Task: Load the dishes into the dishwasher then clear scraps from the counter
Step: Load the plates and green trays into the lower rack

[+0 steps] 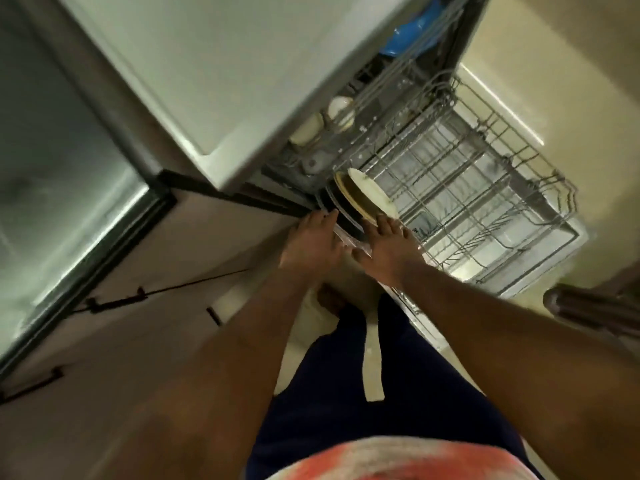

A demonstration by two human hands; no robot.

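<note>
The dishwasher's lower rack (491, 188) is pulled out, and several plates stand upright at its near left end: a cream plate (367, 195) in front and dark plates (337, 206) behind it. My left hand (311, 242) reaches to the edge of the dark plates and holds a clear dish (348, 239) between thumb and fingers. My right hand (391, 249) has its fingers spread, its index finger touching the lower rim of the cream plate. How the clear dish sits in the rack is hidden by my hands.
The upper rack holds white cups (341, 110) and a blue item (412, 32). A white countertop (207, 64) overhangs the dishwasher. A glass oven door (52, 174) and drawers with dark handles (114, 301) lie to the left. A dark wooden leg (588, 310) stands at right.
</note>
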